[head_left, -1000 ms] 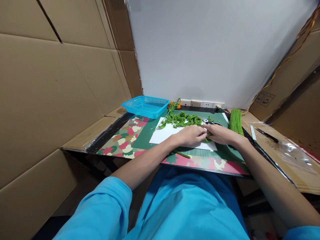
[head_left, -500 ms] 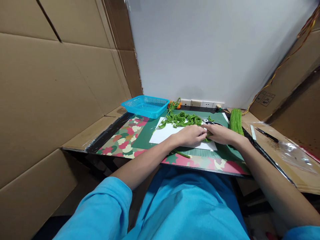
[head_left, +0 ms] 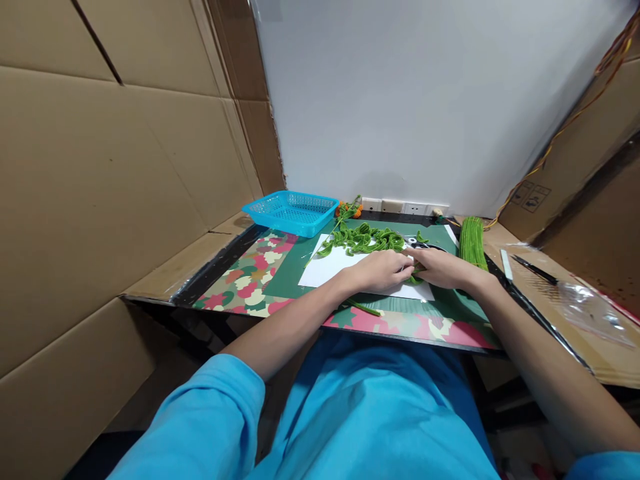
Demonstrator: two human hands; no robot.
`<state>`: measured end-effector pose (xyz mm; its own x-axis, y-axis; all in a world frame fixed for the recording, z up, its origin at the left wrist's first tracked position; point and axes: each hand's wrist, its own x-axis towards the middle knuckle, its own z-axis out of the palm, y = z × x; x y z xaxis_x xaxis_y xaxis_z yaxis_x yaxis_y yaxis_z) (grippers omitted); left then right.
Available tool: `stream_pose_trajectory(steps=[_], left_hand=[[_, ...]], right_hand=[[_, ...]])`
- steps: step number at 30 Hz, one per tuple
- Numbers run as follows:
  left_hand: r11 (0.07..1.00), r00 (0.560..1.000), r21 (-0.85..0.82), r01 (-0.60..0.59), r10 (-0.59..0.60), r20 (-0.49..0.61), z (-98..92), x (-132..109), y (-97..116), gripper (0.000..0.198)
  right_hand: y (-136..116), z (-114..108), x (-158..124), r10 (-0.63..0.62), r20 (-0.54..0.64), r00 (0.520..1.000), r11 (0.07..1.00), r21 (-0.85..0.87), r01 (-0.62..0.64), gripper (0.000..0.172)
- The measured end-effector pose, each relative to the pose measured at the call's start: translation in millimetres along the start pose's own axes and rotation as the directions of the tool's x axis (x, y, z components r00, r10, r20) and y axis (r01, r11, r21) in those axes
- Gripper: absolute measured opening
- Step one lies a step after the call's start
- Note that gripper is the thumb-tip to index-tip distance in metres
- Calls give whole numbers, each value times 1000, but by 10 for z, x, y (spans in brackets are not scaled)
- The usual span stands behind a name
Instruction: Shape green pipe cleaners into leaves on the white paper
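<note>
My left hand (head_left: 381, 271) and my right hand (head_left: 440, 267) meet over a white sheet of paper (head_left: 334, 267) on the table. Their fingers are closed together on a green fuzzy pipe cleaner (head_left: 415, 270) that pokes out between them. Just behind the hands lies a heap of bent green pipe cleaners (head_left: 365, 240) on the paper's far edge. A single straight green pipe cleaner (head_left: 364, 308) lies under my left wrist near the front edge.
A blue plastic basket (head_left: 293, 211) stands at the back left. A bundle of straight green pipe cleaners (head_left: 471, 241) lies at the right, black scissors (head_left: 425, 245) behind my right hand. Orange flowers (head_left: 349, 211) lie by the wall. Cardboard walls close in both sides.
</note>
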<state>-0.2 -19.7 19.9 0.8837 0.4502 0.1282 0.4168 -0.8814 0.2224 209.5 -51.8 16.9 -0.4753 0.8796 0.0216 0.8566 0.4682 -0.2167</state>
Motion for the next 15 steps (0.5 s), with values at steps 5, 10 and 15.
stream_pose_trajectory(steps=[5,10,15], left_hand=[[1000,1000,-3,-20,20,-10,5,-4,-10,34],[1000,1000,0,-22,22,-13,10,-6,-15,34],[1000,1000,-6,-24,24,-13,11,-1,-15,34]], right_hand=[[5,3,6,-5,-4,1000,1000,0,5,28],[15,4,11,-6,-8,1000,1000,6,6,28],[7,-3,4,-6,-5,1000,1000,-5,6,27]])
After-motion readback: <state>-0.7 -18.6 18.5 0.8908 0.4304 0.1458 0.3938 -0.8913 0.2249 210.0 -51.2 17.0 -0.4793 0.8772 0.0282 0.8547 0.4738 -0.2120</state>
